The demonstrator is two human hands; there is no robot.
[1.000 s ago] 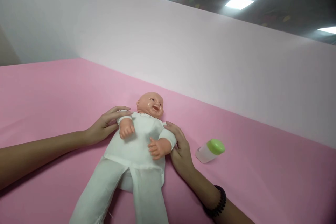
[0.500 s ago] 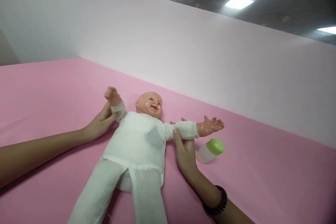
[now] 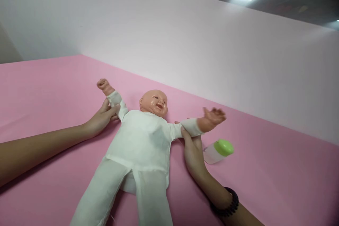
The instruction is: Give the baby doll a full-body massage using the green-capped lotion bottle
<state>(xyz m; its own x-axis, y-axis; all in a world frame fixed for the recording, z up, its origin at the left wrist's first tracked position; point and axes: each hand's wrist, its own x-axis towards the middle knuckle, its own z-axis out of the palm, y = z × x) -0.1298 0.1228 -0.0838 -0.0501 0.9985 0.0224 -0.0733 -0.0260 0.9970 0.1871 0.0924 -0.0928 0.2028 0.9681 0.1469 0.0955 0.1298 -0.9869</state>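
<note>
A baby doll with a white cloth body and a bald plastic head lies on its back, its arms spread to both sides. My left hand is closed around the doll's arm on the left, thumb on top of the white sleeve. On the other side, my right hand grips the other arm near the middle, with the thumb in front and the fingers mostly hidden behind it. Just right of that hand a clear bottle with a green cap stands close by.
A pink surface lies under the doll and the bottle. Behind it rises a tall white panel. My right wrist wears a black coiled band.
The doll's arm on the left has swung outward and up to the left in my left hand. The arm on the right is tilted slightly higher. The camera view has shifted a little.
</note>
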